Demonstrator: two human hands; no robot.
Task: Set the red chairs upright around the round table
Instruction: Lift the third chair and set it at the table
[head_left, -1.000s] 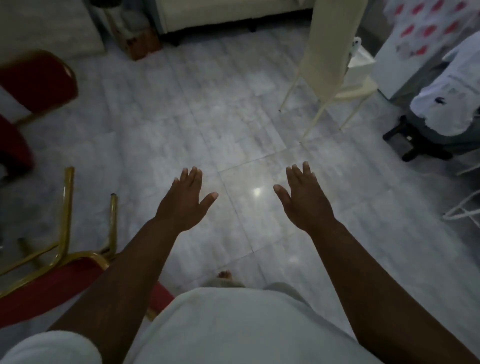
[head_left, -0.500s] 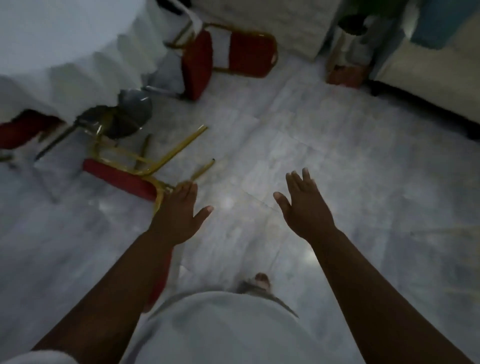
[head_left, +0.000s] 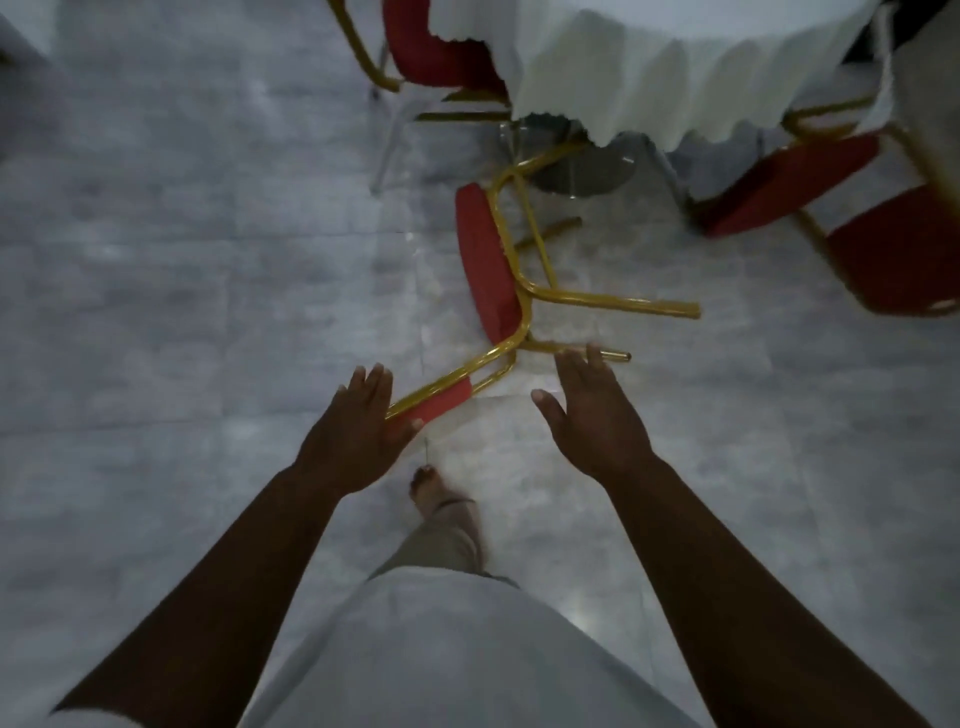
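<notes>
Step in hand, by judgement: approach to the first lift. Toppled red-cushioned chair with gold tubular metal frame (head_left: 491, 262) lying on its side on the grey marbled tile floor (head_left: 156, 291), just beyond the hands toward 12 o'clock, legs pointing toward 3 o'clock, backrest nearest the person.

Left hand (head_left: 358, 436): grip wide open, fingers spread, nothing held; overlapping the backrest's near end in view, actual contact not determinable. Right hand (head_left: 597, 421): grip likewise wide open and empty, fingertips (head_left: 576, 364) just beside the lowest gold leg, contact not determinable.

Round table under white scalloped cloth (head_left: 649, 67) at 1 o'clock, chrome pedestal base visible beneath the hem. Second red and gold chair (head_left: 436, 57) at 12 o'clock, close to the cloth; whether properly upright, not determinable. Third red and gold chair (head_left: 857, 218) at 2 o'clock, looking tilted, partly under the hem.

Next move, by judgement: closing of both grips on frame, one at backrest and one at seat rail or leg, then rotation onto four legs and placement facing the table. Risk: legs catching the cloth or pedestal.

Containers: none in view; no contents to report.
</notes>
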